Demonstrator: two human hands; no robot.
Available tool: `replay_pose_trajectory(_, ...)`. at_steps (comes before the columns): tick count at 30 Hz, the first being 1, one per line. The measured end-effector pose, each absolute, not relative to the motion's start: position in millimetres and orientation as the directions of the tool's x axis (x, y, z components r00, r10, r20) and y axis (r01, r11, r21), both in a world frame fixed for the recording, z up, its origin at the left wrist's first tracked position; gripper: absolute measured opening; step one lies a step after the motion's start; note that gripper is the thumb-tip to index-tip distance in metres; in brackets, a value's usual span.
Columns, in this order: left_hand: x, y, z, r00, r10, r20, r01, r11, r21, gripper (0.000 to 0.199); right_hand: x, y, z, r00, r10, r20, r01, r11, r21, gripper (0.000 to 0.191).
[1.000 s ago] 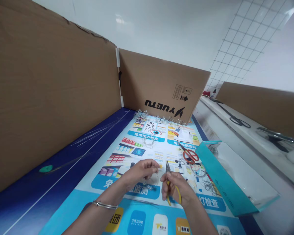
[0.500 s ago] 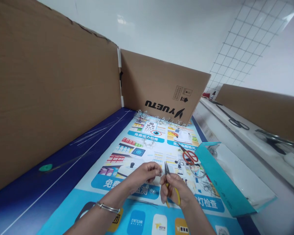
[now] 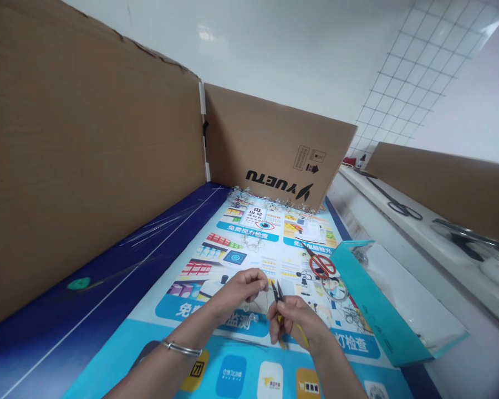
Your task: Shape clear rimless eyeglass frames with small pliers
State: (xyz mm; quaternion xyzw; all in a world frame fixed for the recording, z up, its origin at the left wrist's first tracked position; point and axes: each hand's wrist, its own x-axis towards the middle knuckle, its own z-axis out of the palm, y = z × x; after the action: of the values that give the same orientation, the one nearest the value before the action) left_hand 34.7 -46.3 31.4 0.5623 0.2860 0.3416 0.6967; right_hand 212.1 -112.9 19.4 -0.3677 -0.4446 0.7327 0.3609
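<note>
My left hand (image 3: 242,289) pinches a thin wire loop (image 3: 263,303) strung with small clear beads, and one bead (image 3: 253,318) hangs below the fingers. My right hand (image 3: 293,324) grips yellow-handled needle-nose pliers (image 3: 278,296), whose black tips point up beside my left fingertips. I cannot tell whether the tips hold the wire. Red-handled scissors (image 3: 321,266) lie on the printed poster mat (image 3: 216,288) beyond my right hand. A silver bangle (image 3: 181,348) circles my left wrist.
Cardboard walls (image 3: 87,138) stand at the left and far side of the mat. Clear beaded strands (image 3: 270,199) lie along its far edge, and a beaded piece (image 3: 251,241) lies mid-mat. A teal-edged tray (image 3: 378,293) sits right, with black-handled scissors (image 3: 403,208) on the white shelf beyond.
The plier tips have moved left, closer to my left fingertips and the wire. My left hand has shifted slightly up, and the hanging bead has moved a little to the left.
</note>
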Motion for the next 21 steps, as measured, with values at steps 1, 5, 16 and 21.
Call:
replay_pose_trajectory(1,33.6,-44.9,31.8,0.584,0.812,-0.025,-0.137,0.129,0.982,0.019,213.4,-113.0,20.1,-0.463,0.857,-0.228,-0.170,-0.338,-0.926,0.035)
replay_pose_trajectory(5,31.5,-39.0,31.3,0.458,0.889,-0.025,-0.113,0.086,0.990,0.019,216.9,-112.0,21.9,-0.364,0.899,-0.245,0.003,-0.262,-0.965,0.035)
replay_pose_trajectory(16,30.3,-43.8,29.9,0.520,0.851,-0.072,-0.245,0.230,0.942,0.024,206.9,-109.1,15.5,-0.041,0.950,0.310,0.873,0.185,-0.452,0.027)
replay_pose_trajectory(21,29.4,-43.6,22.3,0.597,0.792,-0.127,-0.281,0.355,0.891,0.022,209.6,-107.3,7.5,-0.092,0.906,0.413,0.917,0.239,-0.319,0.024)
